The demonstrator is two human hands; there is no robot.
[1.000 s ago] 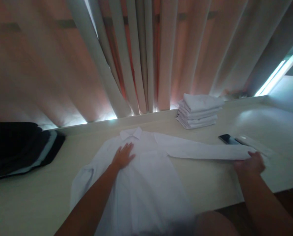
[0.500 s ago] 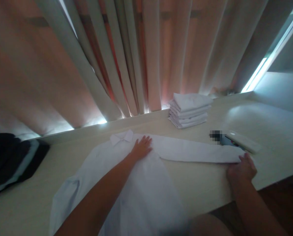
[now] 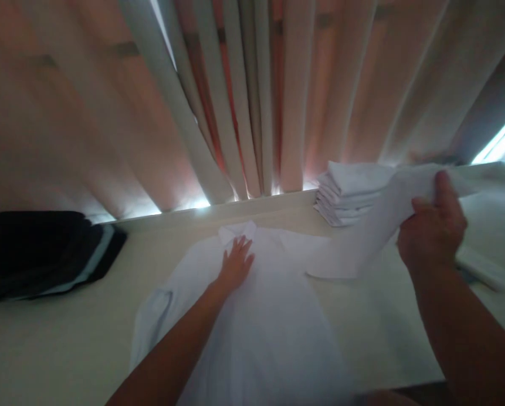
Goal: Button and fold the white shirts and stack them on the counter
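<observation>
A white long-sleeved shirt (image 3: 273,316) lies spread on the pale table, its collar (image 3: 237,230) pointing toward the curtain. Flat on the chest just below the collar rests my left hand (image 3: 236,262), fingers spread. My right hand (image 3: 433,225) grips the cuff end of one sleeve (image 3: 362,245) and holds it raised above the table. That sleeve slopes up from the shoulder and partly covers a stack of folded white garments (image 3: 347,194) behind it. The other sleeve (image 3: 150,316) lies bent at the shirt's left side.
A pile of dark folded clothes (image 3: 36,254) with one light layer sits at the left. Long curtains (image 3: 328,96) hang along the table's back edge (image 3: 273,206). A pale flat object (image 3: 487,268) lies on the right, partly behind my right forearm.
My right hand has lifted the sleeve end off the table, up and toward the back. My left hand has slid from the shoulder toward the collar. The view has turned left.
</observation>
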